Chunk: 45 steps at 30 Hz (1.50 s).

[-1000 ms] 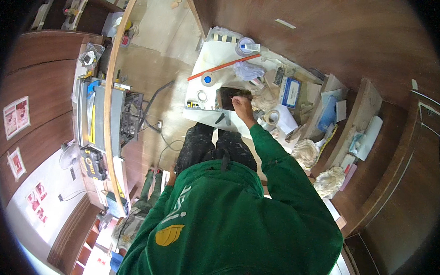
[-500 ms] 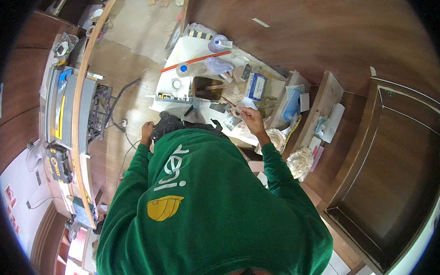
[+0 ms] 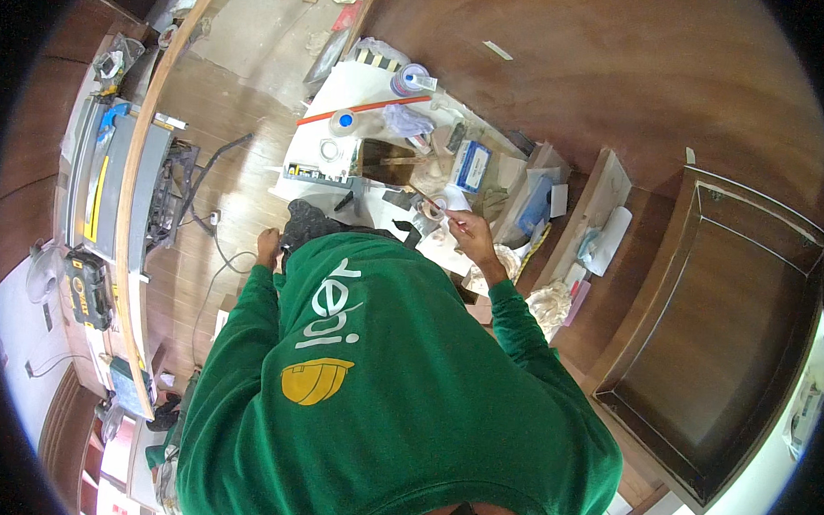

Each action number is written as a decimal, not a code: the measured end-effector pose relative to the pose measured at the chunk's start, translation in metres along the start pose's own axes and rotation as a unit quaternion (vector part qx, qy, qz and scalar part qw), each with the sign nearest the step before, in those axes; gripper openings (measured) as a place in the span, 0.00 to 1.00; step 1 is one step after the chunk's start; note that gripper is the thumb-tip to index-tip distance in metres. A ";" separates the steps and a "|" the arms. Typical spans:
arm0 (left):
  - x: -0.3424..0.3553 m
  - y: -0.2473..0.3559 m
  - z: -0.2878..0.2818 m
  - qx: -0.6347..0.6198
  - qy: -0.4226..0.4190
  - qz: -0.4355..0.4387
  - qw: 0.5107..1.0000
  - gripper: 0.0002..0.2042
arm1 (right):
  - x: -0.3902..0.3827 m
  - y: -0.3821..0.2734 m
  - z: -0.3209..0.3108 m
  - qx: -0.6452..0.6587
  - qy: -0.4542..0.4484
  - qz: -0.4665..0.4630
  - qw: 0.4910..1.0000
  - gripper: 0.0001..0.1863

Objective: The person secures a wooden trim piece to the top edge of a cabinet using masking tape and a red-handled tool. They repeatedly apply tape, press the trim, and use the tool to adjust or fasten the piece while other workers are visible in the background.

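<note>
Drawn back from over the open brown container [image 3: 376, 153] since a second ago, and now between four and five o'clock of it: right hand [image 3: 470, 236]. Also out wider from the body and plainer to see than then: left hand [image 3: 267, 248], at eight o'clock of the same container.

Right fingers together, clamped on a thin reddish-brown stick [image 3: 425, 200], with its far end aimed toward ten o'clock, just beside the container's lower right corner. Left fingers curled, close by the dark trousers [image 3: 309, 222]; cannot tell whether around anything.

Around the container, on the white bench [image 3: 350, 85]: at three o'clock, a blue-and-white box [image 3: 471, 165]; at one, a crumpled pale plastic bag [image 3: 408, 121]; at eleven, a long red strip [image 3: 363, 110], slanted; between ten and eleven, a blue-topped container [image 3: 345, 121]; between seven and eight, a small dark tool [image 3: 344, 201].

Farther out at four o'clock, a dark brown framed panel [image 3: 709, 331], and nearer in that direction, past the right hand, bunched pale cloth [image 3: 548, 308]. Away at nine, a long wooden strip [image 3: 137, 162] in front of a grey machine [image 3: 115, 193].
</note>
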State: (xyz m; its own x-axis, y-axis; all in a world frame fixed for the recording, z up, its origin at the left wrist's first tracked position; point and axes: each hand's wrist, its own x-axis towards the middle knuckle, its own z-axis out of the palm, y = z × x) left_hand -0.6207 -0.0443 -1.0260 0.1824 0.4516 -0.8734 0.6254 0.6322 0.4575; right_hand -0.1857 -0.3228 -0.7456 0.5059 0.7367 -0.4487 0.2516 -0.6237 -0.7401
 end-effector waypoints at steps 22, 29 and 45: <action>-0.005 0.019 0.011 -0.136 0.013 -0.037 0.990 0.18 | -0.008 0.045 0.019 0.205 0.154 0.134 0.957 0.19; -0.005 0.019 0.004 -0.125 0.020 -0.025 0.992 0.16 | -0.008 0.036 0.031 0.226 0.181 0.105 0.951 0.18; -0.078 0.211 0.028 0.226 -0.293 0.036 0.928 0.33 | -0.019 0.060 0.071 0.225 0.240 0.046 0.943 0.16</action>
State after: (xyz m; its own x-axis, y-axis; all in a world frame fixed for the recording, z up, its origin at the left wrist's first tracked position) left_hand -0.4818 0.0355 -0.8659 0.5351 -0.0208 -0.8445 0.8255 0.2252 0.5175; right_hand -0.2388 -0.3558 -0.8168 0.8508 0.4139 -0.3239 -0.1336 -0.4257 -0.8949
